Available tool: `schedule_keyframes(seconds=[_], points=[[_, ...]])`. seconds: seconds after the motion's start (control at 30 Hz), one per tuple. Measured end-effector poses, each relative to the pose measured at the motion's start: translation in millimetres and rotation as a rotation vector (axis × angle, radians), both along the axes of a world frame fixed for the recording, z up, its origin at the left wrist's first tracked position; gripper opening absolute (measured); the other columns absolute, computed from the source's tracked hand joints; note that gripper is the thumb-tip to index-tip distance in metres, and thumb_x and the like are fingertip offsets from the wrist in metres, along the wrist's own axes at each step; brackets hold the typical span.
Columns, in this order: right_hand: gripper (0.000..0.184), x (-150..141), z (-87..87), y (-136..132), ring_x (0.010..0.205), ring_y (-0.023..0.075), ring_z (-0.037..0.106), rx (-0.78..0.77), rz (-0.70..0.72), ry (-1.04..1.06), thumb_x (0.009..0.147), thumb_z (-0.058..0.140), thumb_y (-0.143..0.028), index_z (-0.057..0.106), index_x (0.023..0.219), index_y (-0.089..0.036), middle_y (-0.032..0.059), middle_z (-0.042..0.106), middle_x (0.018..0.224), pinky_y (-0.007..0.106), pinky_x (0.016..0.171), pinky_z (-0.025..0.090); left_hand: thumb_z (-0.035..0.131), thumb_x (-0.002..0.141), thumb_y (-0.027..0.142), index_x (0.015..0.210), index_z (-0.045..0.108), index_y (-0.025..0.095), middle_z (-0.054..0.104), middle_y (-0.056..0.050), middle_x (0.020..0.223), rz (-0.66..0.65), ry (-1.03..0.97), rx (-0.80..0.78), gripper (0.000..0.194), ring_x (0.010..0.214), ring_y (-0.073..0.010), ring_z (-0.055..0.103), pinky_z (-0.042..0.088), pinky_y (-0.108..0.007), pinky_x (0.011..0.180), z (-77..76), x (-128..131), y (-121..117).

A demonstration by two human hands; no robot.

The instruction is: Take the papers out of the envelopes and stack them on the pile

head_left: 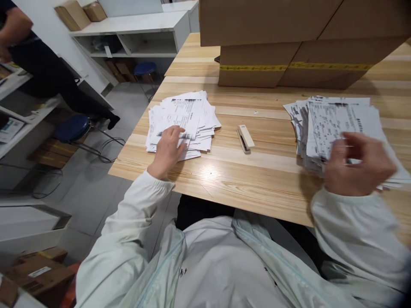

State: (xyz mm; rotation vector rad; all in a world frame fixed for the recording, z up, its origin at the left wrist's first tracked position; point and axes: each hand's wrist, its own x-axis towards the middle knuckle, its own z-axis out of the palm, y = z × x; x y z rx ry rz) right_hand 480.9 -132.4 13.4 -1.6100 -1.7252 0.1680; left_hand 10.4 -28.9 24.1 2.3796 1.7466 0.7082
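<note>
My left hand (169, 149) lies on the near edge of a loose stack of printed sheets (188, 109), fingers stretched out and holding nothing. On the right, my right hand (359, 164) is over the near part of a second, taller stack of printed sheets (334, 124). Its fingers are bent and blurred by motion, so whether they grip a sheet cannot be made out. Between the two stacks a cream stapler (245, 139) rests on the wooden table (224, 179), apart from both hands.
Large cardboard boxes (253, 64) with yellow tape stand stacked at the table's back. A tiny white scrap (256, 112) lies beyond the stapler. To the left are blue stools (71, 128), white shelving (144, 25), more cartons (41, 273) and a person in dark clothes (48, 64).
</note>
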Motion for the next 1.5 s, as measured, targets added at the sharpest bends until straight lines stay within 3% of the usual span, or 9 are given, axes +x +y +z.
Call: schedule_keyframes(seconds=[0.07, 0.2, 0.33, 0.6, 0.73, 0.93, 1.07, 1.23, 1.5], points=[[0.034, -68.8, -5.1, 14.3, 0.088, 0.0327, 0.069, 0.211, -0.182, -0.057, 0.095, 0.053, -0.04, 0.066, 0.126, -0.033, 0.0096, 0.072, 0.109, 0.053, 0.083, 0.054, 0.063, 0.083, 0.02, 0.125, 0.056, 0.018, 0.062, -0.014, 0.132, -0.026, 0.076, -0.091, 0.043, 0.122, -0.0297, 0.056, 0.043, -0.04, 0.103, -4.3, -5.8, 17.5], [0.023, -160.4, -14.2, 31.6, 0.076, 0.023, 0.07, 0.181, 0.203, -0.041, 0.094, 0.056, -0.029, 0.072, 0.108, -0.022, 0.0093, 0.075, 0.094, 0.04, 0.076, 0.056, 0.066, 0.084, 0.028, 0.126, 0.058, 0.018, 0.07, -0.011, 0.116, 0.033, 0.095, -0.134, 0.043, 0.102, -0.0268, 0.063, 0.043, -0.034, 0.088, -8.0, -7.8, 31.6], [0.021, -190.5, -22.4, 30.1, 0.077, 0.0211, 0.069, 0.104, 0.421, 0.054, 0.096, 0.052, -0.026, 0.07, 0.105, -0.021, 0.0088, 0.074, 0.09, 0.036, 0.072, 0.054, 0.059, 0.091, 0.03, 0.113, 0.067, 0.022, 0.074, -0.009, 0.102, 0.106, 0.092, -0.081, 0.025, 0.092, -0.025, 0.066, 0.039, -0.031, 0.076, -10.1, -7.2, 33.2], [0.021, -211.2, -33.7, 28.0, 0.068, 0.0168, 0.064, -0.056, 0.442, 0.221, 0.097, 0.053, -0.034, 0.07, 0.104, -0.023, 0.0062, 0.073, 0.09, 0.033, 0.064, 0.05, 0.045, 0.099, 0.034, 0.095, 0.07, 0.02, 0.072, -0.01, 0.083, 0.285, 0.136, -0.064, 0.029, 0.078, -0.0245, 0.063, 0.026, -0.031, 0.065, -11.6, -10.9, 47.8], [0.028, -209.7, -31.1, 31.8, 0.069, 0.016, 0.065, -0.208, 0.386, 0.492, 0.094, 0.058, -0.046, 0.069, 0.102, -0.021, 0.0055, 0.072, 0.084, 0.032, 0.065, 0.053, 0.044, 0.1, 0.028, 0.092, 0.067, 0.019, 0.071, -0.008, 0.075, 0.266, 0.131, 0.029, 0.027, 0.071, -0.0213, 0.064, 0.029, -0.03, 0.061, -11.0, -0.3, 22.4], [0.057, -206.3, -31.5, 42.4, 0.073, 0.0207, 0.071, -0.662, 0.321, 1.124, 0.081, 0.065, -0.068, 0.065, 0.114, -0.021, 0.0076, 0.075, 0.091, 0.034, 0.059, 0.061, 0.045, 0.098, 0.012, 0.101, 0.067, 0.016, 0.079, -0.009, 0.099, -0.319, 0.04, 0.494, 0.022, 0.094, -0.0193, 0.074, 0.054, -0.028, 0.079, -26.5, 41.3, -76.4], [0.047, -202.2, -40.0, 44.7, 0.084, 0.0234, 0.073, -0.649, 0.265, 1.141, 0.065, 0.087, -0.052, 0.072, 0.098, -0.021, 0.0058, 0.077, 0.096, 0.037, 0.076, 0.061, 0.053, 0.098, 0.021, 0.101, 0.067, 0.019, 0.08, -0.003, 0.099, -0.647, -0.216, 0.358, 0.014, 0.101, -0.0167, 0.075, 0.058, -0.025, 0.089, -24.7, 45.8, -100.7], [0.05, -198.1, -40.3, 42.5, 0.085, 0.0256, 0.074, -0.72, 0.267, 1.144, 0.058, 0.092, -0.048, 0.073, 0.095, -0.021, 0.0051, 0.079, 0.094, 0.041, 0.082, 0.059, 0.059, 0.095, 0.029, 0.109, 0.066, 0.021, 0.076, -0.009, 0.112, -0.211, -0.301, 0.213, 0.017, 0.111, -0.0227, 0.071, 0.056, -0.039, 0.097, -18.4, 4.6, -45.4], [0.051, -197.3, -35.4, 41.1, 0.092, 0.028, 0.074, -0.758, 0.27, 1.144, 0.059, 0.091, -0.047, 0.071, 0.098, -0.02, 0.0073, 0.078, 0.1, 0.045, 0.086, 0.058, 0.075, 0.08, 0.026, 0.114, 0.055, 0.019, 0.07, -0.01, 0.114, -0.039, -0.003, -0.01, 0.04, 0.104, -0.0261, 0.066, 0.052, -0.038, 0.087, -29.1, -19.9, 3.1]])
